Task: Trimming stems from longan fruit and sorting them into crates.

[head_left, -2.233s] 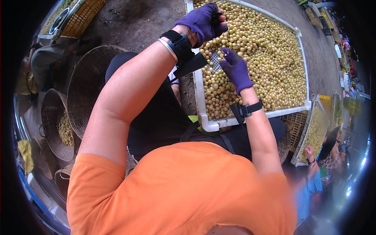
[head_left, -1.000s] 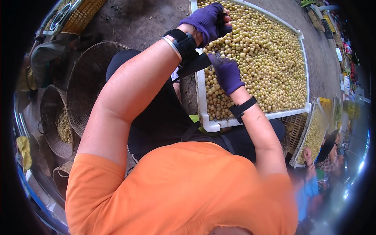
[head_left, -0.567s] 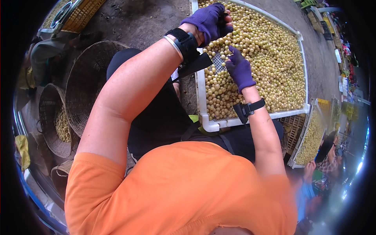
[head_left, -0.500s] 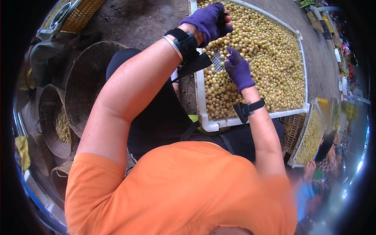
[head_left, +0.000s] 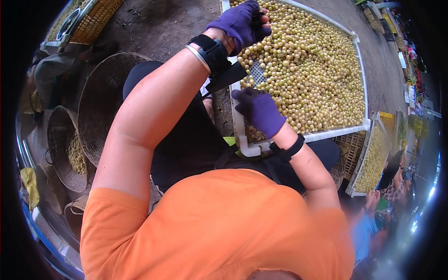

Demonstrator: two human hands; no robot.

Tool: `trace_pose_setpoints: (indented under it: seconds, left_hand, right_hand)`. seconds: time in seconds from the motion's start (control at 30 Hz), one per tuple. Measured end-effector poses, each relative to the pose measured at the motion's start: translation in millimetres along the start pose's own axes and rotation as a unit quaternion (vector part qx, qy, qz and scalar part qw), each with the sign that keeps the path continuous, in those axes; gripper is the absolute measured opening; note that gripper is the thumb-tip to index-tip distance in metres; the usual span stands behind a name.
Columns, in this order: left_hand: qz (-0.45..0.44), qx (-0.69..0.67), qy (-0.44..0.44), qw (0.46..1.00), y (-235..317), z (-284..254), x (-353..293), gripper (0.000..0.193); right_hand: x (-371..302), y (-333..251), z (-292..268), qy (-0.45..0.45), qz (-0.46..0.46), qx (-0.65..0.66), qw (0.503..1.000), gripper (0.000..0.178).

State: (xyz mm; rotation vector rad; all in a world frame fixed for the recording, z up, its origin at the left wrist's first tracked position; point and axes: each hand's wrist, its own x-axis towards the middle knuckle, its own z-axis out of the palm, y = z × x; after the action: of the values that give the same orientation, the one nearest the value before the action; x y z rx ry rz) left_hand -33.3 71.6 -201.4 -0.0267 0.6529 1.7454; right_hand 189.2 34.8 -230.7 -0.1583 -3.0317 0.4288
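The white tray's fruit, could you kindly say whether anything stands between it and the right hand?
Nothing visible does: the fruit lies uncovered in the white tray, and the right hand overlaps its left side in this view. Whether hand and fruit touch is hidden.

Grey-brown floor (head_left: 182, 18), scuffed and specked, extends across the top and up the right side; left has a large round wicker basket (head_left: 100, 105), a smaller wicker basket (head_left: 58, 156) just beside it, a yellow-orange plastic crate (head_left: 98, 21) up top, and a blue bar (head_left: 41, 236) curving along the lower rim. Right side: tan slatted crate (head_left: 353, 150) low, dark crate (head_left: 388, 30) high, multicoloured clutter (head_left: 412, 52) too small to name, bright bluish-white light (head_left: 431, 192) at the far edge, hazy below.
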Motion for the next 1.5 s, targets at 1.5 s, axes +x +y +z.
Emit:
trace_pose_setpoints:
  seconds: [1.5]
  left_hand:
    - [0.004,-0.023,-0.018,1.000,13,-2,0,0.023]
  right_hand:
    - [102,137,-7,0.052,0.075,-0.082,0.992,0.017]
